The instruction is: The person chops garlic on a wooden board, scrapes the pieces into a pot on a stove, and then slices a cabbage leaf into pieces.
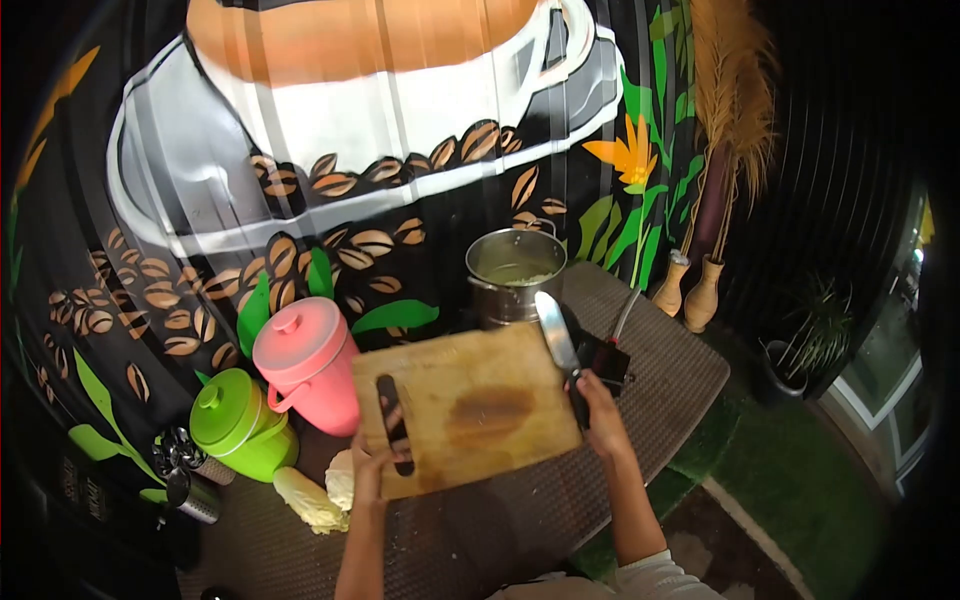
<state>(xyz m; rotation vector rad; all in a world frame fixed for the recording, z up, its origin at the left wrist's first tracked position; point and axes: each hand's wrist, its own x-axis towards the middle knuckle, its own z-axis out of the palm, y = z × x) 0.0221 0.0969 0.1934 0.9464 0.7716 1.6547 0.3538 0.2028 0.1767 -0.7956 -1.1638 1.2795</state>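
A wooden cutting board (pixel 480 400) with a dark damp patch is raised above the brown woven table (pixel 660 390). My left hand (pixel 378 455) grips its left end at the handle slot, fingers showing through the slot. At the board's right edge, my right hand (pixel 600 405) is closed around the black handle of a knife (pixel 560 335), whose broad blade points up. Behind the board stands a steel pot (pixel 517 275) with pale pieces inside. Pale cabbage pieces (pixel 312 500) lie on the table left of my left hand.
A pink lidded jug (pixel 312 365) and a green lidded jug (pixel 240 425) stand at the left, beside metal utensil holders (pixel 192 495). A dark stove part with a hose (pixel 608 362) is right of the pot. The painted wall (pixel 330 130) rises behind the table.
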